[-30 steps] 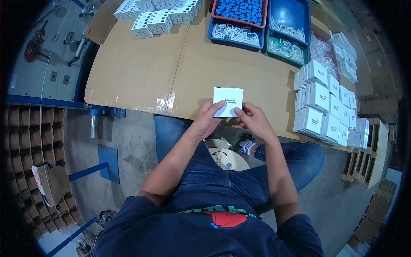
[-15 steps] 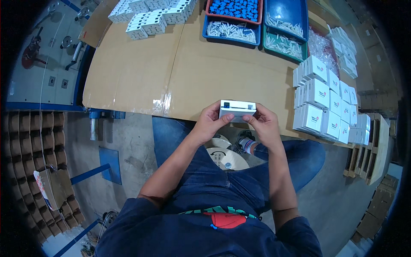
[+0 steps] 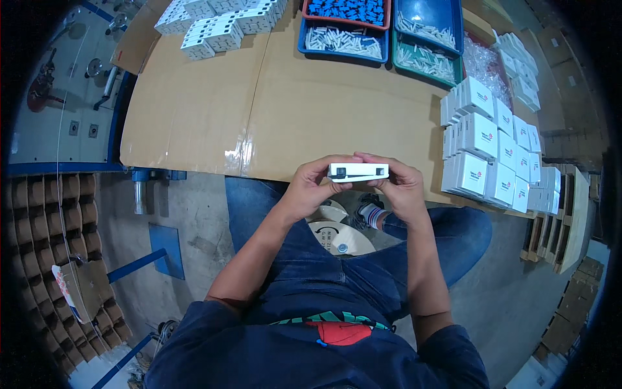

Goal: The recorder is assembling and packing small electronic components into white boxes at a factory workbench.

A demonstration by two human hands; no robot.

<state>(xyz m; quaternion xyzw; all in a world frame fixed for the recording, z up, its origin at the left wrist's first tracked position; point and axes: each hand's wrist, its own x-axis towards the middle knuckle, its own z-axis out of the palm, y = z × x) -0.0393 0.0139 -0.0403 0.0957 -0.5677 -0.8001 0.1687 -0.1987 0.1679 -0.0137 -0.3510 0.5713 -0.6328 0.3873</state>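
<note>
A small white plastic case (image 3: 358, 168) is held level at the near edge of the cardboard-covered table, above my lap. Along the side facing up it shows a dark square opening near each end and a slanting dark gap between them. My left hand (image 3: 310, 188) grips its left end, thumb on the near side and fingers curled round the far side. Around the right end my right hand (image 3: 403, 187) closes the same way. The fingertips of both hands meet behind the case, partly hidden by it.
Stacks of white cases (image 3: 481, 135) stand at the table's right edge. At the back are a red tray of blue parts (image 3: 346, 10), a blue tray of white pieces (image 3: 343, 43) and a green tray (image 3: 424, 65). More white units (image 3: 214, 37) sit back left on the cardboard tabletop (image 3: 188, 110).
The case has tipped in my hands, so its slotted side now faces up more squarely. My fingers have come together behind it. The view has shifted slightly.
</note>
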